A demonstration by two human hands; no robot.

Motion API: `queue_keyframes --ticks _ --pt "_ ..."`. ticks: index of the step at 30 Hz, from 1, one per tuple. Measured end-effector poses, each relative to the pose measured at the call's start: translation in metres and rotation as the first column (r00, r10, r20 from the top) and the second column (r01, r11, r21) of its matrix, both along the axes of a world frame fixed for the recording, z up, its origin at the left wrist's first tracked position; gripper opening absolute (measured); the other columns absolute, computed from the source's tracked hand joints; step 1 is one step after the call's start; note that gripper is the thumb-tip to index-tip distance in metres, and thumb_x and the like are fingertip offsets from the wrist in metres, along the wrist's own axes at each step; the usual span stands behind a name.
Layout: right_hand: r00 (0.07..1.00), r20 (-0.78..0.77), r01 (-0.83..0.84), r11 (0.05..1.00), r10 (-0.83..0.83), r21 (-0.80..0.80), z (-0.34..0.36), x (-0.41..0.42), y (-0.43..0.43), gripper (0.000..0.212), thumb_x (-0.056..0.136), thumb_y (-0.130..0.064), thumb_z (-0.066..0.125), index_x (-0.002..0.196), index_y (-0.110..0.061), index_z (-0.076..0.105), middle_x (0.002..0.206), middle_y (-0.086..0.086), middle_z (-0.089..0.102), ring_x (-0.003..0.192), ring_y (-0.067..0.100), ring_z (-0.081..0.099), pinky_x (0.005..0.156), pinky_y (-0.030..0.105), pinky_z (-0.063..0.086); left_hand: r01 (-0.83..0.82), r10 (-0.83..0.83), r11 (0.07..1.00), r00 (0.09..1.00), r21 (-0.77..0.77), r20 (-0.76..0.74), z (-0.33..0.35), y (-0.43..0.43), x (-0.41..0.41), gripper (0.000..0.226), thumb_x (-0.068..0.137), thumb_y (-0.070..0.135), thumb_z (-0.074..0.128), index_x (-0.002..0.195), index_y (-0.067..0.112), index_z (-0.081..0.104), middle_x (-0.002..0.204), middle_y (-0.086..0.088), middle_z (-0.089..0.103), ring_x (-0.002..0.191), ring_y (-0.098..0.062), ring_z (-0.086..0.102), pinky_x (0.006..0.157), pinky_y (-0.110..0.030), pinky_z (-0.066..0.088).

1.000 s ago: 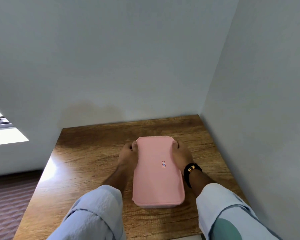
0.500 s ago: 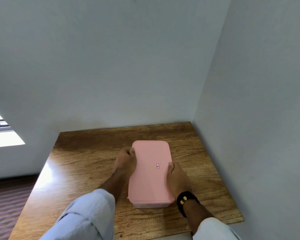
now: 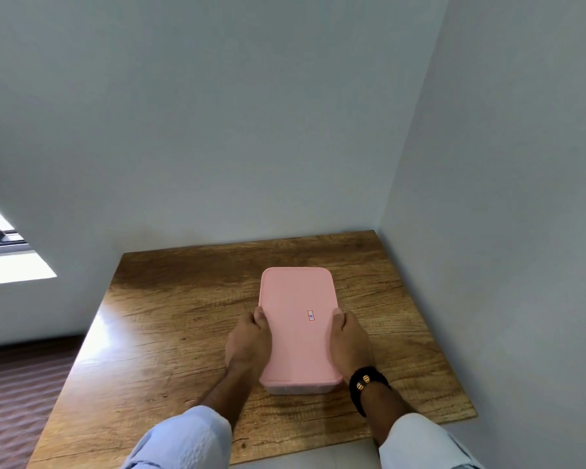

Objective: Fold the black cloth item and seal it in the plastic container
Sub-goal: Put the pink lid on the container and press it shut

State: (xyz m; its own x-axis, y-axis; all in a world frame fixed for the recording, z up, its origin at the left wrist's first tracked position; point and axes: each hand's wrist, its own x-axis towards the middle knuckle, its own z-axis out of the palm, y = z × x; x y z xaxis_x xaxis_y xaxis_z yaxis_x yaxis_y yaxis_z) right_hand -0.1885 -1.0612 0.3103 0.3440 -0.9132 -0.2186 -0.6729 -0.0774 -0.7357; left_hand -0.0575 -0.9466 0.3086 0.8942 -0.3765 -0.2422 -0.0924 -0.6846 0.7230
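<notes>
A rectangular plastic container with a pink lid (image 3: 298, 319) rests on the wooden table (image 3: 170, 333), its long side pointing away from me. The lid covers the whole top, and a small sticker sits near its middle. My left hand (image 3: 249, 343) grips the left long edge, thumb on the lid rim. My right hand (image 3: 349, 340), with a black beaded band at the wrist, grips the right long edge the same way. The black cloth item is not visible.
The table stands in a corner, with a pale wall (image 3: 251, 130) behind and another wall (image 3: 504, 231) close on the right. Its left edge drops to a dark striped floor (image 3: 17, 394). A bright window (image 3: 4, 258) is at far left.
Both hands have slid from the far corners of the lid back along its long edges to the near half. The container stays in place on the table.
</notes>
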Motion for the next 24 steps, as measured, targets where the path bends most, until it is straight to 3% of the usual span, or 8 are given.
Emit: queue_keyframes --ticks 3,6,10,11,13,15,19,24 --pt "0.999 0.002 0.050 0.997 -0.050 -0.065 -0.004 -0.011 0.016 0.036 0.108 -0.040 0.031 0.106 -0.017 0.058 0.078 -0.006 0.060 0.072 0.014 0.058 0.065 0.032 0.044 0.005 -0.004 1.000 1.000 -0.003 0.006 0.004 0.000 -0.001 0.050 0.108 0.051 0.031 0.117 0.015 0.064 0.100 -0.004 0.069 0.078 -0.017 0.065 0.067 -0.032 0.053" --pt "0.999 0.001 0.050 0.994 -0.051 -0.101 -0.004 -0.019 0.027 0.033 0.109 -0.038 0.030 0.101 -0.021 0.057 0.076 -0.009 0.060 0.068 0.007 0.056 0.056 0.026 0.043 0.022 -0.022 1.000 1.000 -0.020 0.013 0.005 0.002 -0.003 0.043 0.108 0.050 0.033 0.112 0.017 0.061 0.098 -0.004 0.071 0.080 -0.018 0.066 0.077 -0.040 0.060" --pt "0.995 -0.071 -0.073 0.997 0.070 -0.036 0.008 -0.025 0.015 0.034 0.107 -0.038 0.030 0.102 -0.021 0.059 0.075 -0.005 0.061 0.066 0.010 0.056 0.054 0.027 0.038 0.153 -0.153 0.988 0.980 0.003 0.126 0.013 -0.005 0.008 0.034 0.105 0.037 0.038 0.135 0.024 0.049 0.105 0.005 0.068 0.078 -0.011 0.066 0.059 -0.031 0.054" --pt "0.991 -0.101 -0.091 0.996 0.089 -0.014 0.011 -0.025 0.008 0.031 0.105 -0.039 0.032 0.101 -0.022 0.058 0.075 -0.005 0.061 0.066 0.011 0.056 0.055 0.028 0.040 0.194 -0.193 0.981 0.968 0.011 0.162 0.015 -0.010 0.015 0.041 0.103 0.033 0.040 0.143 0.026 0.045 0.109 0.005 0.066 0.080 -0.010 0.066 0.058 -0.030 0.052" --pt "0.985 -0.142 -0.101 0.995 0.098 -0.014 0.019 -0.019 -0.006 0.022 0.102 -0.040 0.038 0.102 -0.024 0.053 0.084 -0.005 0.063 0.073 0.013 0.061 0.062 0.032 0.048 0.266 -0.268 0.963 0.932 0.043 0.243 0.022 -0.025 0.032 0.056 0.100 0.026 0.043 0.156 0.031 0.036 0.128 -0.003 0.063 0.099 -0.021 0.069 0.071 -0.032 0.054" --pt "0.986 -0.110 -0.139 0.983 0.126 -0.123 0.026 -0.002 -0.021 0.022 0.103 -0.037 0.041 0.115 -0.021 0.052 0.103 -0.001 0.065 0.089 0.019 0.065 0.076 0.040 0.055 0.310 -0.327 0.945 0.895 0.104 0.303 0.026 -0.042 0.049 0.060 0.103 0.028 0.042 0.162 0.036 0.031 0.143 -0.010 0.056 0.116 -0.031 0.067 0.082 -0.036 0.052" --pt "0.956 -0.055 -0.291 0.917 0.287 -0.272 0.024 0.043 -0.048 0.045 0.107 -0.023 0.038 0.151 -0.011 0.041 0.144 0.013 0.052 0.130 0.029 0.051 0.108 0.042 0.045 0.357 -0.393 0.918 0.879 0.173 0.272 0.020 -0.063 0.064 0.048 0.108 0.039 0.035 0.156 0.038 0.044 0.146 -0.007 0.055 0.125 -0.029 0.063 0.102 -0.045 0.054" --pt "0.950 -0.081 -0.312 0.909 0.301 -0.277 0.007 0.060 -0.063 0.047 0.107 -0.023 0.037 0.152 -0.010 0.042 0.148 0.013 0.050 0.134 0.029 0.049 0.111 0.039 0.043 0.327 -0.336 0.942 0.894 0.080 0.295 0.004 -0.066 0.065 0.044 0.109 0.035 0.037 0.150 0.032 0.052 0.141 -0.007 0.060 0.123 -0.029 0.063 0.103 -0.042 0.050"
